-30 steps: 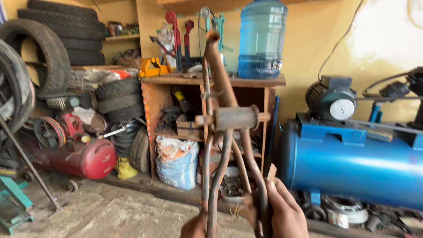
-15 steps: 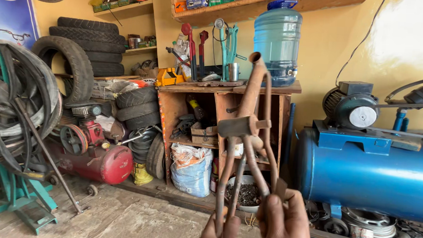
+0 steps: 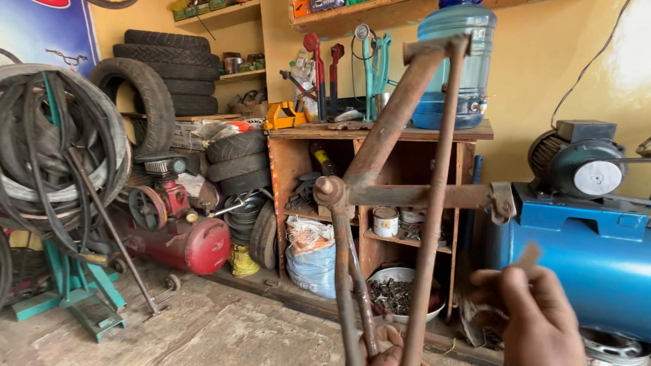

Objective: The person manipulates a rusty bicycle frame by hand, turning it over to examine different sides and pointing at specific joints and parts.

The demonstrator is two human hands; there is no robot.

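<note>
In the head view, the left hand [image 3: 389, 360] was closed low around the thin stays of a rusty bicycle frame [image 3: 403, 172], which rose upright above it. The right hand [image 3: 538, 331], raised beside the frame with fingers loosely curled, pinched a small flat piece [image 3: 530, 254].

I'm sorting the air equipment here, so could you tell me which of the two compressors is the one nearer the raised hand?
The big blue compressor, just behind the right hand; the small red one sits far left.
</note>
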